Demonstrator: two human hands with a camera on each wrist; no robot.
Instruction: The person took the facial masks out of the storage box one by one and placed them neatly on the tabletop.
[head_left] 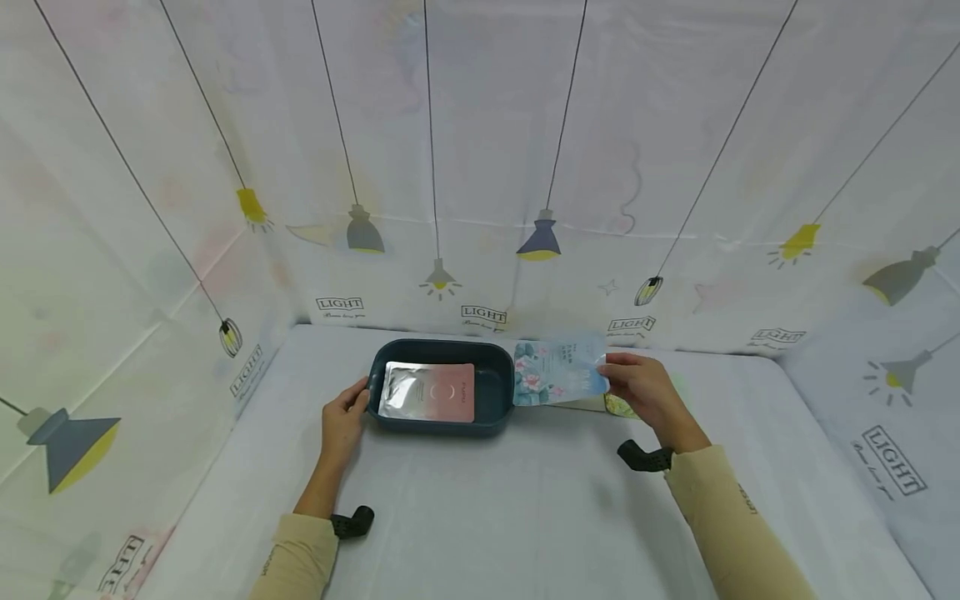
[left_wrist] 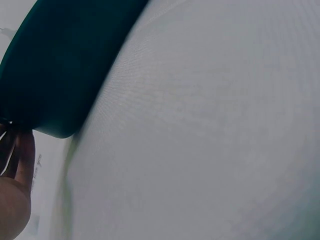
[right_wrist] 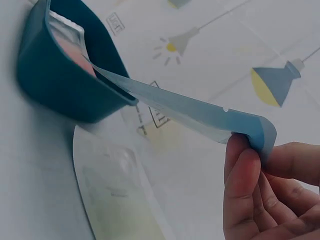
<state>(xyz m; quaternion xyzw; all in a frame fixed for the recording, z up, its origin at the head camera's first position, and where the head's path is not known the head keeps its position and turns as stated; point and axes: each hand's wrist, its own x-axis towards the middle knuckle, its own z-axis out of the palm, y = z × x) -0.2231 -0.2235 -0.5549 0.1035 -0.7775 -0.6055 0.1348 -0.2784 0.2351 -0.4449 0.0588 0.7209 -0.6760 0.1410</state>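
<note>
A dark teal plastic basin (head_left: 435,428) stands on the white table, with a pink and silver sachet (head_left: 450,392) lying in it. My left hand (head_left: 342,423) is at the basin's left end; its fingertips touch the outer wall, also seen on the basin (left_wrist: 60,70) in the left wrist view. My right hand (head_left: 645,392) pinches a flat blue sachet with pink flowers (head_left: 558,371) by its right end. Its far end reaches the basin's right rim. In the right wrist view the blue sachet (right_wrist: 185,107) appears nearly edge-on between thumb and fingers (right_wrist: 242,175).
Below the blue sachet, a pale green sachet (right_wrist: 117,192) lies on the table beside the basin, mostly hidden in the head view. The white table (head_left: 525,508) meets a cloth backdrop (head_left: 480,150) printed with lamps behind and at both sides.
</note>
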